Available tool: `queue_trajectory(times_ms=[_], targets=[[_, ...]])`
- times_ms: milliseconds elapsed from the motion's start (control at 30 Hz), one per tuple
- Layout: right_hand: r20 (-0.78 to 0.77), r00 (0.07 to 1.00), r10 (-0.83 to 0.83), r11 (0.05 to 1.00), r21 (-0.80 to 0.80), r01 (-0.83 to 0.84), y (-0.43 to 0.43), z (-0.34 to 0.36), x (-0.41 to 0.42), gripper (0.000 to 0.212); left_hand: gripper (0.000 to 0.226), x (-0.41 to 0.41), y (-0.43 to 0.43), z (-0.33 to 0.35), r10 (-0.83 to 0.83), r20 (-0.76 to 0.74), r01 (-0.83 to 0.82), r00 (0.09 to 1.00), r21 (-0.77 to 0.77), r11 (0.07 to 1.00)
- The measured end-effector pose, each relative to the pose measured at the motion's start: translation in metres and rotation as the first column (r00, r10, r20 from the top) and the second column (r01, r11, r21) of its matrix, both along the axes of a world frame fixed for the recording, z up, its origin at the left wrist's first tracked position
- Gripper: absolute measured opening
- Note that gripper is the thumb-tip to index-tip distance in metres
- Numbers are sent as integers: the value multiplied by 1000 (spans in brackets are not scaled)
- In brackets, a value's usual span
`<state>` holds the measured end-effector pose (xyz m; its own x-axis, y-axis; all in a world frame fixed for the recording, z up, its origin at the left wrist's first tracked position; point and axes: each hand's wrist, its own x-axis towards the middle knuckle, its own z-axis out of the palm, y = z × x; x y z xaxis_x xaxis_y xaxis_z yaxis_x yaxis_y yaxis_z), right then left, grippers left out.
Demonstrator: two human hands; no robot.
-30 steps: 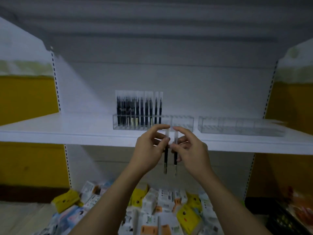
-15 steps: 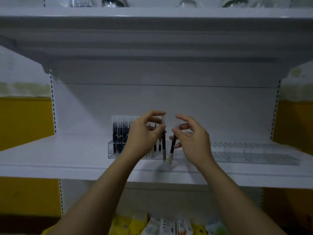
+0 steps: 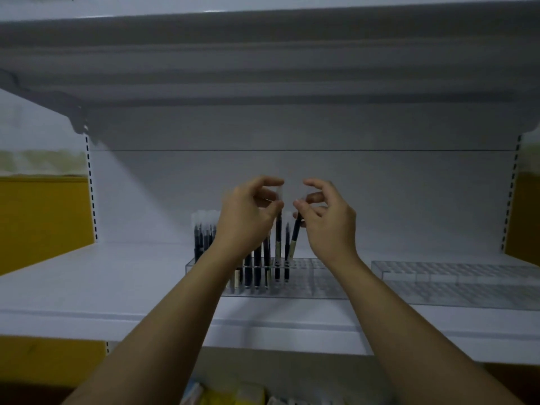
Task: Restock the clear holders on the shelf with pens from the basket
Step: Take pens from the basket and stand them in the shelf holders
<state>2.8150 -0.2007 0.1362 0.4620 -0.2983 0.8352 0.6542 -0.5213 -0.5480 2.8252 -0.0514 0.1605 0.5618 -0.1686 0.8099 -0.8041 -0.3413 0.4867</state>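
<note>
— Pens (image 3: 278, 238) pinched, one per hand, long axes near vertical, just above the holder (image 3: 306, 285).
— Left hand (image 3: 248, 217) keeps one plumb at a slot; right hand (image 3: 327, 220) has its pen leaning, tip leftward.

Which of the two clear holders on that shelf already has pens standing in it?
The left holder: dark pens stand upright in its left part. The right holder, further along, shows only empty slots.

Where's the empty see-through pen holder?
In the head view, the empty clear holder sits on the right side of the white shelf, just right of the partly filled holder.
</note>
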Motion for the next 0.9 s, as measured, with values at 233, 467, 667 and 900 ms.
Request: queue_trajectory(times_ms=[233,467,667,900], targets=[[-51,998,-39,999,-25,38,-2,-8,15,29,26,13,-7,-12,122,-36,-114,992,165,980],[-199,954,-223,884,-454,112,-6,-21,8,43,25,27,-9,-11,305,62,-311,950,247,918],[-379,889,-257,828,-560,0,-11,-24,-2,63,22,32,-11,-11,357,80,-360,931,369,857],[-408,876,-258,840,-542,-5,-10,-29,-7,83,26,27,-9,-19,359,161,-394,919,361,845]])
